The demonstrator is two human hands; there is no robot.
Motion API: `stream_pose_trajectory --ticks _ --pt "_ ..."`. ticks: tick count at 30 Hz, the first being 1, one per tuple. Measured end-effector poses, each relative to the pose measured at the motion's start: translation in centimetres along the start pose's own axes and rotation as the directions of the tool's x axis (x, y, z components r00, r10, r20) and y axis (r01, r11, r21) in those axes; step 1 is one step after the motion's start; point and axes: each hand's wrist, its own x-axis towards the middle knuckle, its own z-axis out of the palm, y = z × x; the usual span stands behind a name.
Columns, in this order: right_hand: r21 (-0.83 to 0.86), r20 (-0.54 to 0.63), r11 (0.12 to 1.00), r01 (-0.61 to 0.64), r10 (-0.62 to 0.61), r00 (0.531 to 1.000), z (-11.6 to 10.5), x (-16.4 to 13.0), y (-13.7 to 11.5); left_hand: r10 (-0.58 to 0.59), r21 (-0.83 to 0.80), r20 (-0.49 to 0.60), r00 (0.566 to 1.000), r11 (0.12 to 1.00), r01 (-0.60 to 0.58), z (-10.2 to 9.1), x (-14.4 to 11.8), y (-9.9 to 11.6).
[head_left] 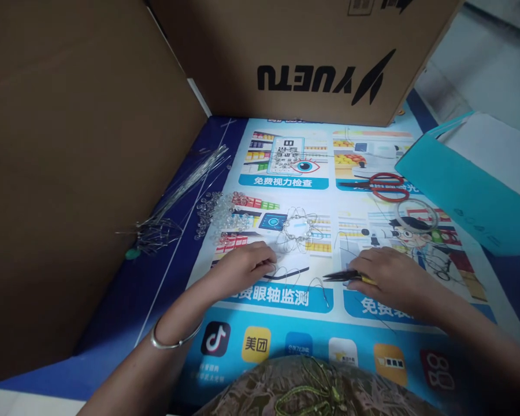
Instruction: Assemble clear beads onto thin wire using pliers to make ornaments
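- The right hand (387, 271) is wrapped around a pair of pliers (344, 277) with yellow handles; the left hand (247, 267) has its fingers curled beside a thin wire (292, 270), and one cannot tell whether they pinch it.
- A cardboard box (325, 34), printed YUETU upside down, forms walls behind and to the left.
- A printed sheet (281, 319) covers the table beneath the hands.
- A turquoise box (463, 190) sits at the far right.
- A bundle of wires (188, 182) lies along the left wall.
- Clear beads (221, 214) are heaped just beside it.
- Red-handled scissors (370, 185) lie beyond the right hand.
- A flower-shaped wire ring with beads (311, 221) lies beyond the hands, between them.
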Motion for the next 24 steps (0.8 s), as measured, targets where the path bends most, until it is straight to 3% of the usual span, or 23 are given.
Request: stream_pose_trajectory --ticks 8,12,16,18,24 --pt "0.091 -0.019 0.993 -0.079 0.081 0.997 0.8 0.7 0.8 0.027 0.09 0.058 0.998 0.995 -0.032 -0.7 -0.4 0.0" --pt "0.236 -0.023 0.97 -0.057 0.065 0.998 0.4 0.6 1.4 0.03 0.2 -0.044 0.999 0.98 -0.021 -0.2 -0.8 0.1" --pt "0.52 -0.122 0.845 -0.123 0.216 0.969 -0.6 0.1 2.5 0.234 0.194 -0.154 0.96 0.96 -0.203 0.9 -1.0 1.7" --pt "0.604 -0.161 0.783 -0.147 0.301 0.94 -1.3 -0.2 3.0 0.319 0.196 -0.105 0.942 0.935 -0.295 1.8 -1.0 2.8" --pt "0.679 -0.213 0.711 -0.182 0.428 0.878 -2.4 -2.2 3.7 0.398 0.229 0.005 0.918 0.893 -0.388 3.8 -0.4 4.8"
